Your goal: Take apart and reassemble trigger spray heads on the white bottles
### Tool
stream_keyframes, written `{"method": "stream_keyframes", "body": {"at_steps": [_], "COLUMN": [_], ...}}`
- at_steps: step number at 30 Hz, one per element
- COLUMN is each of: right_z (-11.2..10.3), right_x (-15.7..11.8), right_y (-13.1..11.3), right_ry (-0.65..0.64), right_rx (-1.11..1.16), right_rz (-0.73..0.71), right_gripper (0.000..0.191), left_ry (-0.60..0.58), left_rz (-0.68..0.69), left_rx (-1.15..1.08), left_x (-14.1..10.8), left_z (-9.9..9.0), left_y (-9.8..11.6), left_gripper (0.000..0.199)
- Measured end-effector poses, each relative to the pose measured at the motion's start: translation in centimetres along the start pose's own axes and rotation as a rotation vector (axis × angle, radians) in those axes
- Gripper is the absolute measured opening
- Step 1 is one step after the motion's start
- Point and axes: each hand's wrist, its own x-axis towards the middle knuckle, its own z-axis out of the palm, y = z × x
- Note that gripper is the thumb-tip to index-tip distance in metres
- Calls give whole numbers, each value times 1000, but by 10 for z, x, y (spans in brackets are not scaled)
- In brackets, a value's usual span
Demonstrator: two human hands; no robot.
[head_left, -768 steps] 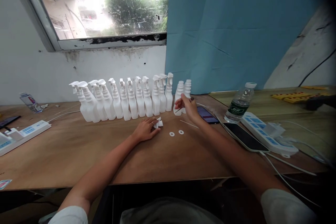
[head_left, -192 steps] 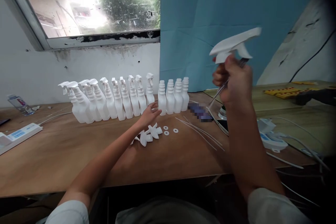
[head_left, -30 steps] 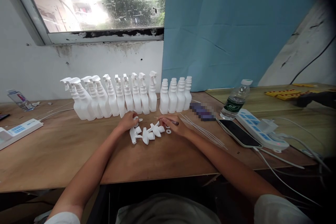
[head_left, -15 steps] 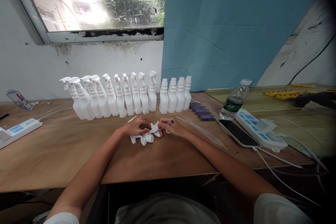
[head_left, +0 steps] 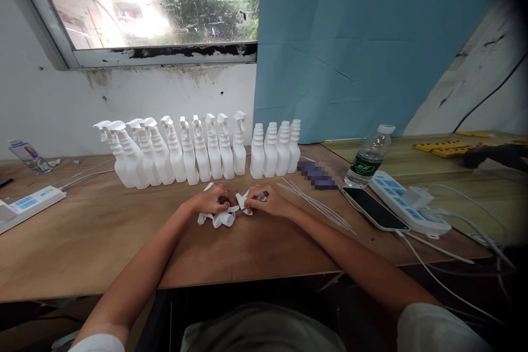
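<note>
A small heap of white trigger spray heads (head_left: 224,219) lies on the table between my hands. My left hand (head_left: 212,199) curls over the heap, its thumb and fingers closed around a spray head whose shape is mostly hidden. Between the thumb and fingers of my right hand (head_left: 267,201) is another white spray head (head_left: 241,201), held just right of the heap. A short dark-ended piece (head_left: 263,196) sticks up at the same hand; its kind is unclear. Behind stand white bottles with spray heads fitted (head_left: 201,154) and several bottles with bare necks (head_left: 270,155).
Thin white tubes (head_left: 315,203) lie to the right of my right hand. Beyond them are a phone (head_left: 375,209), a water bottle (head_left: 367,159) and a power strip (head_left: 408,206) with cables. Another power strip (head_left: 33,206) and a clear bottle (head_left: 29,156) are at the left.
The heap of spray heads has shifted slightly left. My right hand has moved a little left, and the spray head in it now shows more clearly. The bottles stand unchanged.
</note>
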Motion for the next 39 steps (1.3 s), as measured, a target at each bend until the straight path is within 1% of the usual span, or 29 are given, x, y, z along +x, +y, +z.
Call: {"method": "stream_keyframes", "body": {"at_steps": [2, 4, 10, 13, 15, 19, 22, 24, 27, 28, 30, 32, 33, 35, 37, 38, 39], "right_z": [-1, -2, 1, -2, -7, -17, -15, -11, -6, -7, -11, -18, -23, -32, -40, -44, -48], "right_x": [0, 0, 1, 0, -2, -4, -3, -3, -2, -1, -1, -1, -2, -2, -2, 0, 2], "right_y": [-2, -3, -4, -1, 3, 6, 3, -2, -9, -10, -9, -5, -2, 4, 9, 12, 13], "right_ry": [62, 92, 10, -34, -37, 36, 81, 40, -107, -138, -150, -100, -31, 193, 433, 520, 575], "right_rx": [-21, -31, -64, 4, 45, 80, 184, 208, 184, 168, 103, -17, -102, -274, -377, -393, -393], "right_rz": [-9, -8, -45, 23, 75, 116, 165, 160, 152, 164, 194, 191, 172, 119, 82, 73, 67], "right_gripper": [36, 37, 38, 44, 49, 52, 51, 47, 42, 43, 45, 46, 46, 46, 48, 48, 48], "left_ry": [0, -5, 11, 4, 4, 7, 1, 2, 5, 6, 6, 6, 9, 19, 30, 37, 44], "left_rz": [-9, -11, -5, 3, 7, 13, 12, 6, 7, 9, 14, 16, 13, 7, 8, 12, 15], "left_rx": [3, 7, 12, 16, 21, 30, 33, 30, 28, 30, 35, 37, 37, 34, 21, 12, 3], "left_x": [0, 0, 0, 0, 0, 0, 0, 0, 0, 0, 0, 0, 0, 0, 0, 0, 0], "left_z": [0, 0, 1, 2, 3, 3, 2, 2, 2, 2, 2, 3, 3, 4, 5, 5, 6], "left_y": [0, 0, 0, -2, -4, -6, -4, -2, -2, -3, -4, -5, -5, -6, -6, -7, -8], "left_gripper": [24, 24, 23, 22, 22, 20, 21, 21, 22, 22, 22, 21, 21, 20, 21, 22, 22]}}
